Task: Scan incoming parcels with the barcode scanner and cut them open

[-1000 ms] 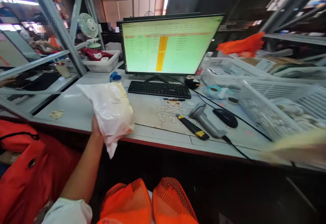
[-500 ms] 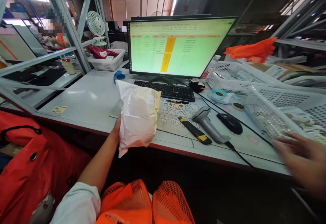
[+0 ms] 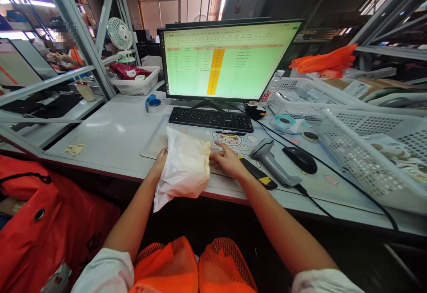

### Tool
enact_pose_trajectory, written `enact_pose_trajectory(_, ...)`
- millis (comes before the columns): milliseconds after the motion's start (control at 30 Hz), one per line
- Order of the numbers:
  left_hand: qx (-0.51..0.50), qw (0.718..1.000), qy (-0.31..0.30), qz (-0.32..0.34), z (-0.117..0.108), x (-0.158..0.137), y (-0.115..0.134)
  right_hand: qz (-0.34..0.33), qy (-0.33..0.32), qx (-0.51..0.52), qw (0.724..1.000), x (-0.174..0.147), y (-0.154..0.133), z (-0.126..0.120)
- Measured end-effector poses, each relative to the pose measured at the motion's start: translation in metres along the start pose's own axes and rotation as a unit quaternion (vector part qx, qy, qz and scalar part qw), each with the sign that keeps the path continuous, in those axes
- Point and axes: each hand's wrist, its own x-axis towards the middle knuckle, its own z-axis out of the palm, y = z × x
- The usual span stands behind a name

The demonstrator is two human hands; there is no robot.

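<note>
A stuffed white plastic mailing bag (image 3: 185,164) with a yellowish right edge is held tilted over the desk's front edge. My left hand (image 3: 161,159) grips it from the left side, its fingers mostly hidden behind the bag. At the right edge is my right hand (image 3: 227,159), index finger pointing out and the other fingers curled against the bag's edge. Just right of that hand lies a black and yellow utility knife (image 3: 258,174), partly covered by the wrist. A grey barcode scanner (image 3: 275,163) rests beside the knife.
Behind the bag stand a keyboard (image 3: 210,118) and a monitor (image 3: 220,66). A black mouse (image 3: 300,159), tape roll (image 3: 283,122) and white baskets (image 3: 353,150) are to the right. A red bag (image 3: 50,226) is at lower left. Another person (image 3: 63,46) sits at far left.
My right hand has come from the basket at the right to the mailing bag's right edge. The bag has dropped slightly and tipped back, uncovering more of the keyboard.
</note>
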Motion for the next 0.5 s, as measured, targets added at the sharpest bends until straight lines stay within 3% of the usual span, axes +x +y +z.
enact_pose_trajectory(67,0.091,0.991,0.098,0.003,-0.016,0.000,0.013,-0.011,-0.007,0.059,0.998,0.007,0.003,0.015)
enact_pose_trajectory(133,0.191,0.958,0.206,0.049,-0.029,-0.005,0.034,-0.057,0.014,0.013,0.998,0.012,0.005,0.025)
enact_pose_trajectory(200,0.244,0.929,0.254,0.111,-0.029,-0.014,0.055,-0.097,0.035,-0.058,0.993,0.015,0.006,0.032)
enact_pose_trajectory(233,0.260,0.927,0.227,0.148,-0.023,-0.018,0.063,-0.110,0.042,-0.088,0.989,0.016,0.006,0.034)
enact_pose_trajectory(300,0.299,0.923,0.085,0.225,0.001,-0.025,0.070,-0.121,0.045,-0.133,0.983,0.017,0.004,0.038)
enact_pose_trajectory(400,0.414,0.861,-0.138,0.261,0.040,-0.031,0.057,-0.134,0.037,-0.227,0.964,0.012,-0.001,0.037)
enact_pose_trajectory(500,0.467,0.822,-0.211,0.247,0.049,-0.035,0.036,-0.134,0.024,-0.328,0.935,0.004,-0.005,0.031)
